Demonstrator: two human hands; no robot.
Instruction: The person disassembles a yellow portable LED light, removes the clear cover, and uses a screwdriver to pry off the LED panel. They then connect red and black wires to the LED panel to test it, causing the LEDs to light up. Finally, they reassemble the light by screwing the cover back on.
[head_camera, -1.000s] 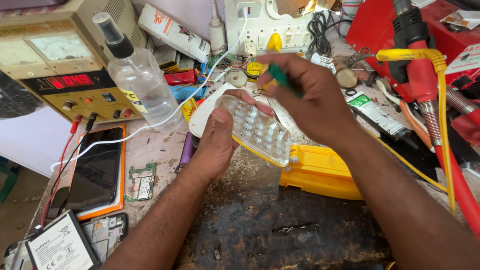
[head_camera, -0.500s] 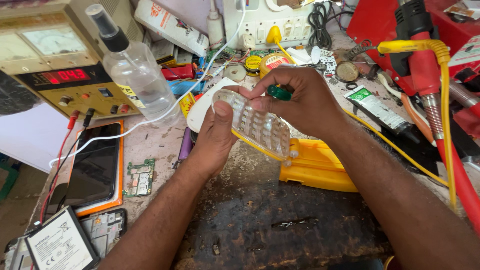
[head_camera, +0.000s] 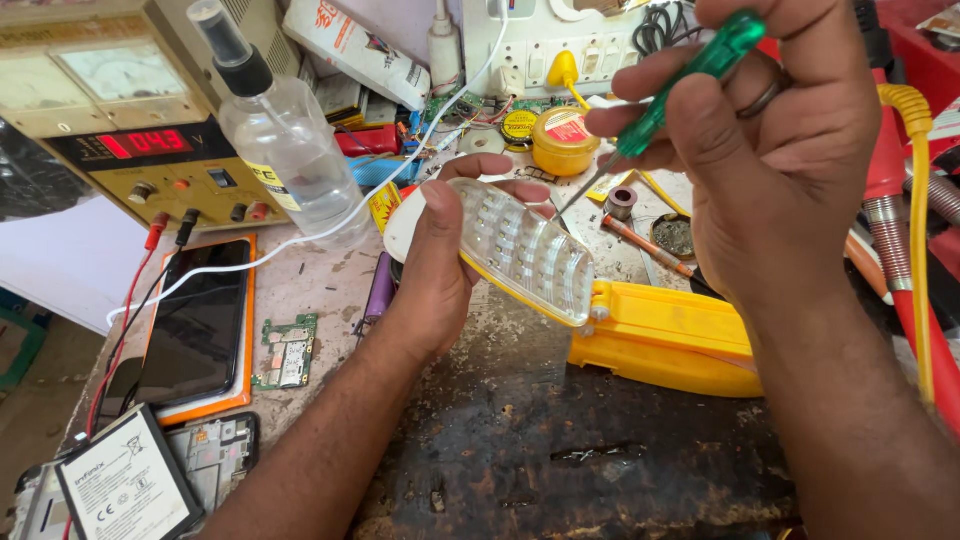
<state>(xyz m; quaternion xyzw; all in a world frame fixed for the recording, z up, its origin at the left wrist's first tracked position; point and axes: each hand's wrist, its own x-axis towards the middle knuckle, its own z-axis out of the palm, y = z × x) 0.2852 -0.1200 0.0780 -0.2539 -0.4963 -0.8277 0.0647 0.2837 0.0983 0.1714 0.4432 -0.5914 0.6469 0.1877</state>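
Observation:
My left hand (head_camera: 437, 272) grips the clear, studded lamp head (head_camera: 522, 252) of a yellow torch (head_camera: 668, 336) that lies on the dark, scorched bench. The head is tilted up from the yellow body. My right hand (head_camera: 770, 150) is raised above and to the right of it, holding a green-handled screwdriver (head_camera: 690, 85). The metal tip of the screwdriver points down-left, close to the far edge of the lamp head.
A power supply with a red display (head_camera: 130, 150) and a clear spray bottle (head_camera: 280, 130) stand at the back left. A phone in an orange case (head_camera: 200, 325), a small circuit board (head_camera: 287, 350) and opened phones lie at left. A yellow tin (head_camera: 565, 140), red and yellow tools are at right.
My right hand has lifted up and to the right, off the lamp head, taking the screwdriver with it. The camera has moved closer. My left hand keeps its hold.

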